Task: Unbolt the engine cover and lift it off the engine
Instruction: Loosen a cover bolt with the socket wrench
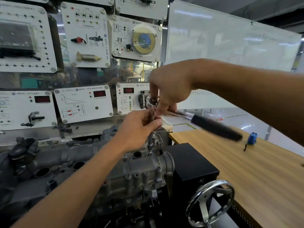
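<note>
A grey metal engine cover (70, 158) lies across the engine on its stand at lower left. A ratchet wrench (213, 125) with a black handle stands on a long extension bar (150, 142) that reaches down to a bolt (149, 153) near the cover's right end. My left hand (141, 124) grips the upper part of the extension bar. My right hand (167, 89) holds the ratchet head from above, fingers curled round it. The handle points right and is blurred.
A wooden table (246, 162) at right carries a blue tape measure (252, 138). A black box (189, 160) and a metal handwheel (212, 203) sit beside the engine. White training panels (83, 104) line the wall behind. A whiteboard (230, 43) stands at upper right.
</note>
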